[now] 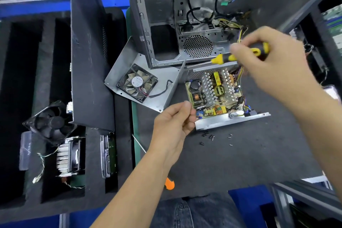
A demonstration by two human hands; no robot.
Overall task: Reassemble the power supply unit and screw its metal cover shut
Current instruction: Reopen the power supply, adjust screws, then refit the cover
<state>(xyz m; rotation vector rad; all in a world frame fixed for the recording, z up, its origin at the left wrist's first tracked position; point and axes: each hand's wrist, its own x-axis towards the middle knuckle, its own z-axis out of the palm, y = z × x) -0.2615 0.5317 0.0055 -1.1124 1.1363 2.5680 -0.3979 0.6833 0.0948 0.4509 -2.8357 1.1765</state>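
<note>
2 hands (174, 118), 2 fans (137, 83), 1 yellow screwdriver (240, 54), 1 open power supply (215, 90), 1 metal cover (166, 77)

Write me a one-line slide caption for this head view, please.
Open power supply unit beside its detached metal cover; right hand holds a screwdriver, loose screws waiting.

Screwdriver (240, 54): yellow and black handle. Cover (162, 79): bare grey metal; its fan (137, 83) black with white label. Circuit board (214, 92): yellowish, copper coils. Surface (240, 157): dark grey. Loose screws (207, 136): black.
</note>
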